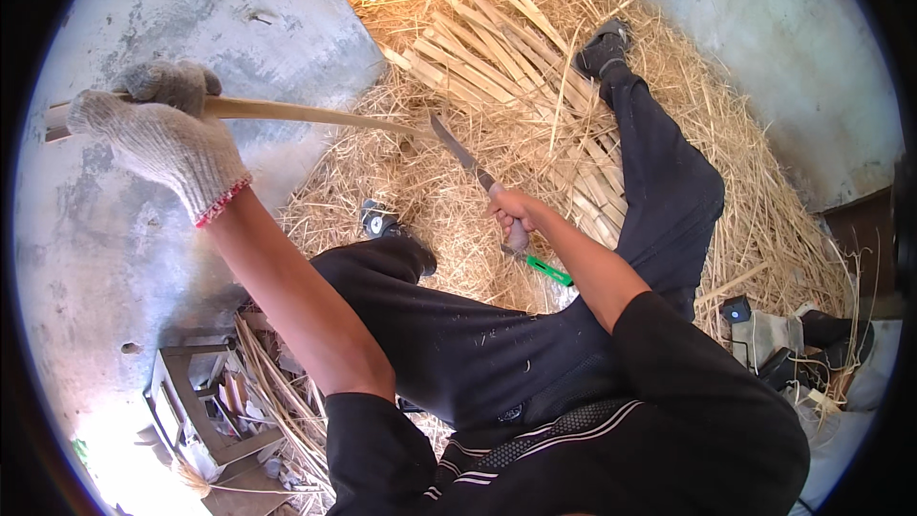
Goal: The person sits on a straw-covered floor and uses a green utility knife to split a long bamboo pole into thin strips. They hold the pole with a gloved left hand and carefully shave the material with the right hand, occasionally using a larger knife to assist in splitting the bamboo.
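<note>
Head view: left fingers (183, 86) (gloved) curl closed around a pale strip (306, 114); right fingers (503, 214), bare, wrap a knife (458, 149).

The long strip (296, 112) looks like bamboo or wood, smooth along its length; which of the two cannot be told. The knife (461, 153) has a dull, darkened metal blade. The glove (177, 143) is coarse, matt knitted cloth, its cuff edged in thread. The green tool (549, 271) has a smooth plastic look. Dry, rough, stringy shavings (755, 220) surround stiff, flat split strips (487, 57). The trousers (458, 291) and T-shirt (707, 420) are matt cloth; the wall (181, 48) is scuffed and blotchy.
</note>
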`<state>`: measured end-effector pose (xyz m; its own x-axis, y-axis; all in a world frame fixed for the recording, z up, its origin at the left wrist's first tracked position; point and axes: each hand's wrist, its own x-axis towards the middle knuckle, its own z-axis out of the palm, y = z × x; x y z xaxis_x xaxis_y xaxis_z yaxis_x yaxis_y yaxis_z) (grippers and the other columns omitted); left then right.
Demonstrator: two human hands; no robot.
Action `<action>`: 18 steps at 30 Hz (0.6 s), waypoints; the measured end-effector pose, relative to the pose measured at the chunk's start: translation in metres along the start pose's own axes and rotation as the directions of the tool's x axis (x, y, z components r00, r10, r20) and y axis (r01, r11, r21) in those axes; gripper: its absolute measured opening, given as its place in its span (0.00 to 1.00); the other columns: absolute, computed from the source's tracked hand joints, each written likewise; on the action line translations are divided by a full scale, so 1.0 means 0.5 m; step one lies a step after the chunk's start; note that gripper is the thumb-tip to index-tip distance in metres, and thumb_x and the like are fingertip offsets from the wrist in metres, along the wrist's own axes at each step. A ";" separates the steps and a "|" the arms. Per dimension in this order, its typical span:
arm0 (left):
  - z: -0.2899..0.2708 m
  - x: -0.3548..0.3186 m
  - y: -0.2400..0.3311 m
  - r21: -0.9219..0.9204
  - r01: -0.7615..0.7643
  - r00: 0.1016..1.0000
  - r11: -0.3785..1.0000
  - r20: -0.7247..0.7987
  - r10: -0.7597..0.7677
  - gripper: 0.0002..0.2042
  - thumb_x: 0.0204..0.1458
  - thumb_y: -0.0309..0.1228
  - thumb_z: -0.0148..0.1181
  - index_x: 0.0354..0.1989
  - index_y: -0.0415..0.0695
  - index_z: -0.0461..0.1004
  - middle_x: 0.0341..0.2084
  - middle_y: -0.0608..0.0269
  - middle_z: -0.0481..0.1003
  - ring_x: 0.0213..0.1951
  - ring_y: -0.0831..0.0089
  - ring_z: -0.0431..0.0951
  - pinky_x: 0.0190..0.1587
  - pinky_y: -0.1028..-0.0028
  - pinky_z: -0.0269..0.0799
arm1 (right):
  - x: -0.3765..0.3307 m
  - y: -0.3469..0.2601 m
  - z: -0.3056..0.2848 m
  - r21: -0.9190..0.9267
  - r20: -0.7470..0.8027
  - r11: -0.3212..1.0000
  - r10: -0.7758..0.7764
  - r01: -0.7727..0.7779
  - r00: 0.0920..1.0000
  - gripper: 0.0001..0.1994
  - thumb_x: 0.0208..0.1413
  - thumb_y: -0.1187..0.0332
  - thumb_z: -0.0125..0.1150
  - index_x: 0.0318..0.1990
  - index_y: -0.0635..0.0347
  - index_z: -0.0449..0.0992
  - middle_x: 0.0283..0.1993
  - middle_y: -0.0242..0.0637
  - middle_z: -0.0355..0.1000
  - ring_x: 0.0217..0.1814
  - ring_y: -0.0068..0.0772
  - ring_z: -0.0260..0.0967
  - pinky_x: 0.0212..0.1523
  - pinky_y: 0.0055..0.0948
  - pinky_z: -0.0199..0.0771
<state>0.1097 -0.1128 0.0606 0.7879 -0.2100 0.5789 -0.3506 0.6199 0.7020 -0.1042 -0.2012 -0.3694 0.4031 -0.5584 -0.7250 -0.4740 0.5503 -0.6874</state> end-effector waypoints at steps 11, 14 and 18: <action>-0.004 -0.023 0.014 0.026 0.030 0.998 0.999 -0.059 -0.028 0.22 0.60 0.52 0.37 0.24 0.47 0.57 0.14 0.67 0.57 0.14 0.73 0.56 0.22 0.66 0.62 | -0.067 -0.002 0.047 -0.677 -0.200 0.725 -0.344 0.125 0.917 0.18 0.59 0.59 0.53 0.45 0.68 0.74 0.43 0.53 0.75 0.45 0.45 0.75 0.44 0.41 0.73; -0.037 0.001 -0.001 -0.002 -0.009 0.999 1.000 0.041 0.009 0.25 0.60 0.56 0.34 0.24 0.46 0.57 0.15 0.66 0.57 0.15 0.72 0.59 0.22 0.65 0.64 | 0.023 0.068 0.032 -0.606 -0.375 0.795 -0.271 -0.014 0.887 0.15 0.56 0.62 0.54 0.41 0.68 0.73 0.37 0.50 0.73 0.39 0.42 0.73 0.38 0.40 0.72; -0.037 0.013 -0.009 0.090 -0.039 0.998 0.995 -0.042 0.043 0.30 0.59 0.63 0.29 0.20 0.47 0.56 0.12 0.68 0.54 0.14 0.72 0.58 0.22 0.66 0.63 | 0.061 0.131 -0.012 0.095 0.042 0.995 -0.029 0.025 0.999 0.07 0.48 0.73 0.60 0.31 0.68 0.72 0.20 0.42 0.70 0.15 0.32 0.67 0.15 0.34 0.68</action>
<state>0.1257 -0.1031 0.0536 0.7925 -0.1509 0.5909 -0.4256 0.5571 0.7131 -0.1276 -0.1860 -0.4361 0.4496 -0.5475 -0.7058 -0.3871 0.5927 -0.7063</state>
